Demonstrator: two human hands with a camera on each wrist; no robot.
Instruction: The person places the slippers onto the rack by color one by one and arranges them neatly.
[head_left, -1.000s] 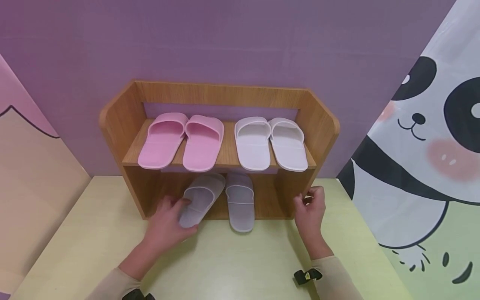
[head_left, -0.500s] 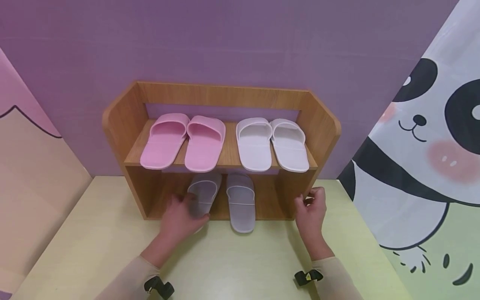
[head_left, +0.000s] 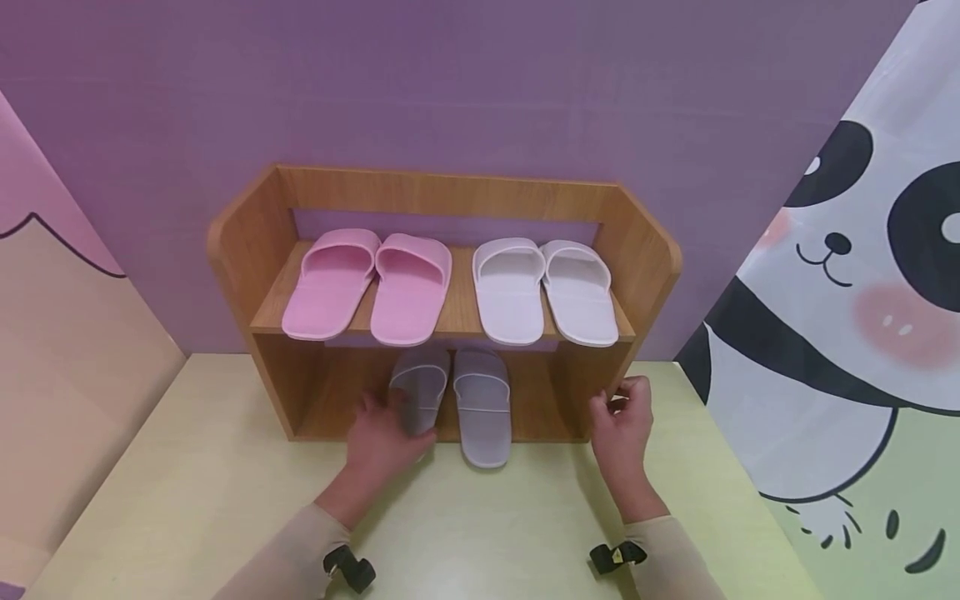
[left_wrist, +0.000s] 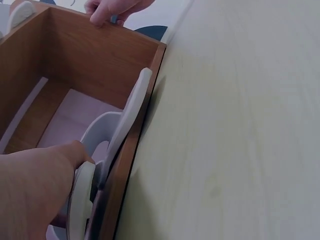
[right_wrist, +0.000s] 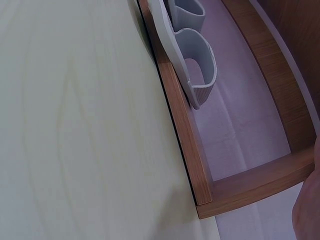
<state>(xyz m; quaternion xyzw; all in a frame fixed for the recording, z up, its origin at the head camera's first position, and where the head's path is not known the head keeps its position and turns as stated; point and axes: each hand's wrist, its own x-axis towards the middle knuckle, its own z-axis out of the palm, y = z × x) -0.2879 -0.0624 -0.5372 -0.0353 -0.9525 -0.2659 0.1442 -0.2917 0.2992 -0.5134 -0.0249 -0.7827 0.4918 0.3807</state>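
Note:
My left hand [head_left: 386,437] grips the left grey slipper [head_left: 422,387] by its outer side, on the lower level of a wooden shoe rack [head_left: 450,190]. In the left wrist view the thumb lies on that slipper's rim, and part of the slipper is hidden behind the hand. Close beside it, the other grey slipper [head_left: 482,417] points outward, its toe end past the rack's front edge. My right hand [head_left: 624,425] holds the front edge of the rack's right side panel, fingers curled. In the right wrist view only a sliver of this hand [right_wrist: 307,205] shows.
On the upper shelf stand a pink pair of slippers, including the left pink slipper [head_left: 330,287], and a white pair, including the right white slipper [head_left: 581,296]. The rack stands on a pale wooden table [head_left: 187,492], against a purple wall [head_left: 450,92]. A panda picture [head_left: 840,333] covers the right side.
My left hand has moved right with the left grey slipper, which now stands straighter and closer to its mate. The right hand stays at the rack's side panel.

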